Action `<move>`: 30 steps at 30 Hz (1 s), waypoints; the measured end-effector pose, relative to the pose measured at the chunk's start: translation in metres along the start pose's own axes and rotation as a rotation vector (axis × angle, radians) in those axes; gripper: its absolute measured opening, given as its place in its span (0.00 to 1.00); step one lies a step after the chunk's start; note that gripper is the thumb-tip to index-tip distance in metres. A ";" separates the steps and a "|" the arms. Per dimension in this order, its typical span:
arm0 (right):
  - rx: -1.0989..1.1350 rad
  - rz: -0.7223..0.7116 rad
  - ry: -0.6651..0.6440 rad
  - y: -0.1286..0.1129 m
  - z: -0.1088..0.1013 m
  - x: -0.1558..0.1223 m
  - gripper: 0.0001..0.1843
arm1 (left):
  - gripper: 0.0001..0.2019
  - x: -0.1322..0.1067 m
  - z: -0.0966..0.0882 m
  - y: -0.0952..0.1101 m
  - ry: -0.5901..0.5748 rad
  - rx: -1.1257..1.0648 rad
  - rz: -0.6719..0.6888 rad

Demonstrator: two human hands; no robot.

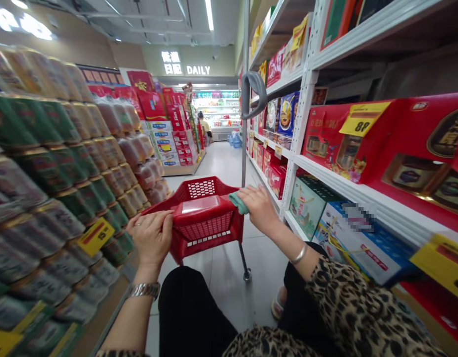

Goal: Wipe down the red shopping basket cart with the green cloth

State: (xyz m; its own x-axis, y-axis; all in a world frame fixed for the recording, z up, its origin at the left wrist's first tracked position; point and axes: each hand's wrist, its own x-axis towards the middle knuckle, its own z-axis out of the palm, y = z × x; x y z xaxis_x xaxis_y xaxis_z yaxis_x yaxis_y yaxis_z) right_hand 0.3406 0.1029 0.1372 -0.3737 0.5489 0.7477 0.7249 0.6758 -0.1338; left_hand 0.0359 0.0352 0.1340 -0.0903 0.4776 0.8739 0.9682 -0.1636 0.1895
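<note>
In front of me stands a red plastic shopping cart (197,209) with mesh walls and a metal leg on a caster. My left hand (151,235) is closed over the left end of its handle, with a metal watch on the wrist. At the handle's right end, my right hand (257,206) is closed on a folded green cloth (238,202), which lies against the cart. A grey pole (244,153) with a loop-shaped grip (264,94) rises just behind my right hand. I cannot tell whether the pole is fixed to the cart.
Shrink-wrapped cans (50,198) are stacked close on the left. White shelves (307,94) with red gift boxes (363,144) run along the right. The tiled aisle floor (217,158) leads to a lit refrigerated display (221,111), where a person (204,126) is near.
</note>
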 end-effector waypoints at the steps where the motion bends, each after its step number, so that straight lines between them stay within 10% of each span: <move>1: 0.000 0.034 0.006 0.008 -0.004 -0.003 0.27 | 0.20 0.000 -0.001 -0.003 0.009 -0.007 0.002; 6: 0.097 0.118 -0.020 0.023 -0.017 -0.007 0.31 | 0.20 0.008 -0.001 -0.017 0.003 -0.055 -0.043; 17: 0.177 -0.070 -0.100 -0.037 -0.035 -0.013 0.26 | 0.19 0.030 -0.006 -0.061 -0.142 -0.132 -0.174; 24: 0.201 -0.052 0.025 -0.073 -0.043 0.022 0.24 | 0.20 0.016 -0.002 -0.017 -0.107 -0.069 -0.130; 30: 0.049 -0.118 0.064 -0.116 -0.005 0.031 0.15 | 0.21 0.005 0.013 0.034 -0.070 -0.033 -0.079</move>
State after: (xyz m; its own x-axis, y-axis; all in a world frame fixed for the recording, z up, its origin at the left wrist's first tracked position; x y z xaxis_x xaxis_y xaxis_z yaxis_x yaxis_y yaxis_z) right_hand 0.2480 0.0393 0.1797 -0.4157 0.4329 0.7999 0.6484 0.7578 -0.0731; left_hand 0.0716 0.0433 0.1393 -0.1488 0.5492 0.8223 0.9503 -0.1505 0.2725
